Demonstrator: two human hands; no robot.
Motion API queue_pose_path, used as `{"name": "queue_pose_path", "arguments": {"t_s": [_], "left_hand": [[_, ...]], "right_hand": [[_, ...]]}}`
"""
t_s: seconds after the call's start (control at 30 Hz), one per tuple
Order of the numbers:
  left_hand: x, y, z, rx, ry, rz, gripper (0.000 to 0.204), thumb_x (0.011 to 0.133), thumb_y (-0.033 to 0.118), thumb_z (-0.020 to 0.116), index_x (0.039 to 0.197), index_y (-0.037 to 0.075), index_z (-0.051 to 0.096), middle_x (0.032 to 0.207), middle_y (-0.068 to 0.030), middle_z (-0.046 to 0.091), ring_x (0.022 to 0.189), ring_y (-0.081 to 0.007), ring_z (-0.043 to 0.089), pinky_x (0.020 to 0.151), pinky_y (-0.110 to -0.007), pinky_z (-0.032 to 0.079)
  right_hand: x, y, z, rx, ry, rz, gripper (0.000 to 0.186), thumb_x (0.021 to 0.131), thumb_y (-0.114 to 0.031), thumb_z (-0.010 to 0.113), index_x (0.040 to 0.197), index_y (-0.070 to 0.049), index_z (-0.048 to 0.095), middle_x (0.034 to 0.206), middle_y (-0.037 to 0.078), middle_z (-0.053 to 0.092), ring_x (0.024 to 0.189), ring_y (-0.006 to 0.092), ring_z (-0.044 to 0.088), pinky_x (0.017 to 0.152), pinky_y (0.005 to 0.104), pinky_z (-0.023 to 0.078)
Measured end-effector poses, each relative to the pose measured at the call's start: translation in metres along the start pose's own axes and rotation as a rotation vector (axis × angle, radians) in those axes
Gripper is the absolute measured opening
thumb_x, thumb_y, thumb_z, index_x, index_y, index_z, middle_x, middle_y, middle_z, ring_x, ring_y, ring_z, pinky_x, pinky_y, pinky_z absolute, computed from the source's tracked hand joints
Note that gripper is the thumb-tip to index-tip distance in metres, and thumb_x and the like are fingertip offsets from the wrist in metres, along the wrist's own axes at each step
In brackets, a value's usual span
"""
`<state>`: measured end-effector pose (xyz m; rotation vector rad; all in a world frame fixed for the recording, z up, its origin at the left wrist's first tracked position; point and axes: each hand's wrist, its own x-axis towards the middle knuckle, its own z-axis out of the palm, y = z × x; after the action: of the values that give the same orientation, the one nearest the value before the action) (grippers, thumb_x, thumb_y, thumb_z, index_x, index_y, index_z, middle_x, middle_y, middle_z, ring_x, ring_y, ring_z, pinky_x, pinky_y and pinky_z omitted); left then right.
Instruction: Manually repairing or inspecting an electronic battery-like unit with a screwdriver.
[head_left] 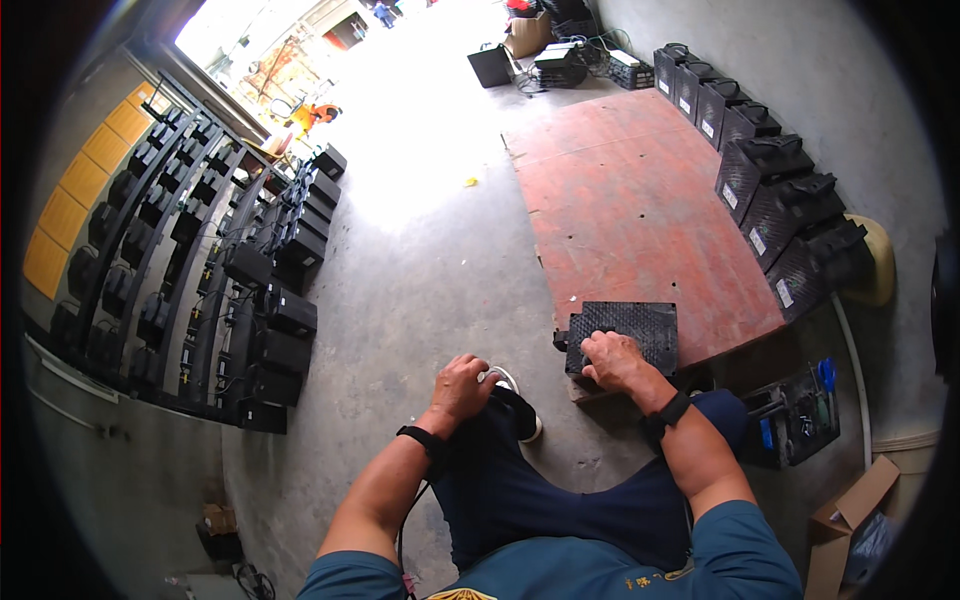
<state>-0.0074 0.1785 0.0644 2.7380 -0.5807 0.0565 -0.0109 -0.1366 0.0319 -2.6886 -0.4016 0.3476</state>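
A flat black case [650,325] with a textured top lies on the near end of a reddish board [640,230]. My right hand [613,360] is on the case's near left part, fingers bent against it. Whether the fingertips pinch a small part there cannot be made out. Over my left knee is my left hand [462,387], its fingers curled in. Anything inside that hand is hidden. Just beyond its fingertips shows a white-edged dark shoe [520,405]. A black band sits on each wrist.
Several black cases with handles [765,165] line the board's right side. A rack of black units [200,260] stands at left. Near my right knee is a tool tray [800,420], with an open carton [850,520] beyond. Cables and boxes [560,65] lie at the back.
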Motion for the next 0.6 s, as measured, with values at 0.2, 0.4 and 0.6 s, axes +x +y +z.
{"name": "queue_pose_path", "arguments": {"t_s": [0.2, 0.4, 0.6], "left_hand": [[-0.001, 0.001, -0.001, -0.005, 0.001, -0.008, 0.025, 0.085, 0.028, 0.077, 0.092, 0.004, 0.074, 0.096, -0.0138, 0.07, 0.094, -0.0352, 0.068, 0.083, -0.044, 0.054], [0.0, 0.001, -0.002, -0.005, 0.007, -0.004, 0.025, 0.085, 0.027, 0.077, 0.092, 0.004, 0.074, 0.095, -0.014, 0.07, 0.093, -0.0352, 0.068, 0.082, -0.044, 0.054], [0.001, 0.001, -0.001, -0.007, 0.008, 0.019, 0.024, 0.085, 0.027, 0.077, 0.091, 0.004, 0.074, 0.095, -0.0139, 0.07, 0.093, -0.0351, 0.068, 0.082, -0.044, 0.055]], "right_hand": [[-0.001, 0.004, 0.003, -0.076, 0.01, -0.18, 0.034, 0.087, -0.031, 0.076, 0.108, -0.006, 0.067, 0.115, 0.017, 0.065, 0.111, 0.0349, 0.064, 0.094, 0.0446, 0.054], [-0.004, -0.008, -0.009, -0.012, -0.019, 0.095, 0.034, 0.085, -0.033, 0.078, 0.105, -0.008, 0.065, 0.115, 0.015, 0.064, 0.112, 0.0345, 0.063, 0.094, 0.045, 0.054], [0.002, 0.01, 0.013, -0.066, 0.037, -0.146, 0.037, 0.085, -0.034, 0.078, 0.105, -0.006, 0.065, 0.112, 0.016, 0.064, 0.111, 0.036, 0.063, 0.092, 0.046, 0.054]]}}
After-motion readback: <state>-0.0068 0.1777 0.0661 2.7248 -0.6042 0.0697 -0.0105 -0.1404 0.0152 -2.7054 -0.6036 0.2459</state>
